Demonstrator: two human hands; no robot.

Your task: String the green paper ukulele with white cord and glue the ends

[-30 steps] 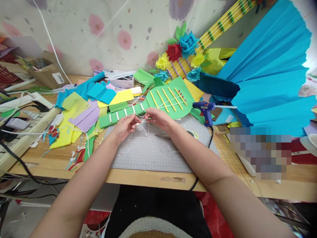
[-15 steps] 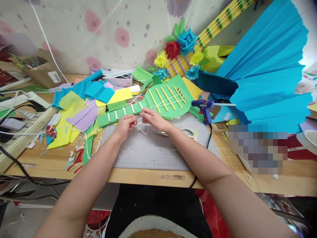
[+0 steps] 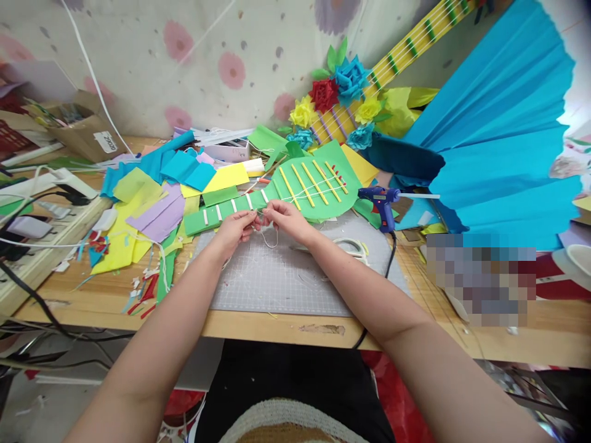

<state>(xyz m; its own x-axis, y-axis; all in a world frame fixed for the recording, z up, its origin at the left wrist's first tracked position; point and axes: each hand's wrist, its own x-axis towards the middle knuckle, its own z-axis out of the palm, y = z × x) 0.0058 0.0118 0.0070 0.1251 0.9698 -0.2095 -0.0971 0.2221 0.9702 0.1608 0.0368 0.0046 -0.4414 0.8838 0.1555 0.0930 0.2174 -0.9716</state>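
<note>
A green paper guitar (image 3: 286, 209) lies across the back of the grey cutting mat (image 3: 277, 289), with yellow strips on its body and white strips along its neck. My left hand (image 3: 239, 229) and my right hand (image 3: 287, 218) meet just in front of the neck. Both pinch a thin white string (image 3: 271, 246), which hangs in a small loop below the fingers. Two lengths of white string run over the guitar's body. The fingertips partly hide the bit of string between them.
A blue glue gun (image 3: 382, 200) stands right of the guitar, its black cord running over the table edge. White-handled scissors (image 3: 353, 249) lie behind my right forearm. Paper scraps (image 3: 161, 212) cover the left. A yellow guitar with paper flowers (image 3: 325, 92) leans at the back, beside blue crepe paper (image 3: 503, 141).
My hands have come closer together, and the string's loop now hangs wider below them. The view has shifted slightly. The guitar stays in place.
</note>
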